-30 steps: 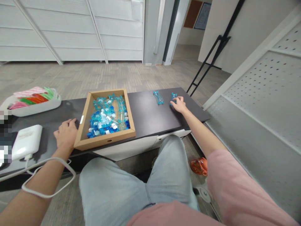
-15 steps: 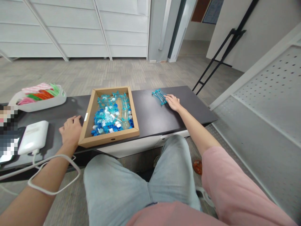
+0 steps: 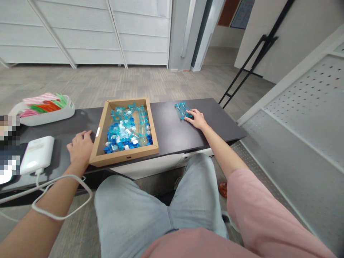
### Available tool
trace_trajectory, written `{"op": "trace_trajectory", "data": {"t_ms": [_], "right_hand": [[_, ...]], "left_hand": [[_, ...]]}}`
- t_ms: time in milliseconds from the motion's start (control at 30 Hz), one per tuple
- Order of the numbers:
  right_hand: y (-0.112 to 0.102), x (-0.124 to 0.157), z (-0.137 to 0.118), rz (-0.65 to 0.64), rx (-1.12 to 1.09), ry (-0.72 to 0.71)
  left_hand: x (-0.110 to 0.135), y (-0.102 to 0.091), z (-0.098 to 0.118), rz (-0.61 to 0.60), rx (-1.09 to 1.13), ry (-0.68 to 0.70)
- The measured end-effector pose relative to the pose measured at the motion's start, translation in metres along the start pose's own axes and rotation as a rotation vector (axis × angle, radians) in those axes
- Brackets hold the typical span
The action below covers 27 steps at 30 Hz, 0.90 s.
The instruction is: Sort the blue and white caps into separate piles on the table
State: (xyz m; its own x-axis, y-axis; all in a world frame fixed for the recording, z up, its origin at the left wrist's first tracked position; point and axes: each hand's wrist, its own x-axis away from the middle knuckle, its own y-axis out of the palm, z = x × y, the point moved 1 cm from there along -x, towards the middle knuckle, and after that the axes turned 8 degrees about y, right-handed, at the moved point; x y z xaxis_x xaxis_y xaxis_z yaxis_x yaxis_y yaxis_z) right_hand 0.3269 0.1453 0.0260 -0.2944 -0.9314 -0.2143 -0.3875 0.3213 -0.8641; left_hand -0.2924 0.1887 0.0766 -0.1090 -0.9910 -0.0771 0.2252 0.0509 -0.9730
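My right hand (image 3: 197, 119) reaches out over the dark tabletop (image 3: 172, 130), its fingertips resting on clear blue tube pieces (image 3: 182, 109) lying side by side. The fingers look loosely stretched, not wrapped round the pieces. My left hand (image 3: 80, 146) lies palm-down on the table against the left wall of a shallow cardboard box (image 3: 126, 154). Inside that box sit several clear blue tubes and small blue and white connectors (image 3: 125, 130).
A white tray (image 3: 45, 116) of pink, orange and green pieces stands at the far left. A white power bank (image 3: 37, 154) with a white cable (image 3: 61, 195) over my left forearm lies near the front left. A black stand leans at the right wall.
My right hand slid left across the table, bringing the small blue piece up against the longer blue tube. The left hand stayed beside the box.
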Motion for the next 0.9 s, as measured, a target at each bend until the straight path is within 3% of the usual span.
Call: {"op": "trace_trajectory", "data": {"t_ms": [900], "right_hand": [[-0.011,0.017,-0.021,0.074,0.056,-0.045]], "left_hand": [[-0.004,-0.001,-0.006,-0.042,-0.004,0.022]]}}
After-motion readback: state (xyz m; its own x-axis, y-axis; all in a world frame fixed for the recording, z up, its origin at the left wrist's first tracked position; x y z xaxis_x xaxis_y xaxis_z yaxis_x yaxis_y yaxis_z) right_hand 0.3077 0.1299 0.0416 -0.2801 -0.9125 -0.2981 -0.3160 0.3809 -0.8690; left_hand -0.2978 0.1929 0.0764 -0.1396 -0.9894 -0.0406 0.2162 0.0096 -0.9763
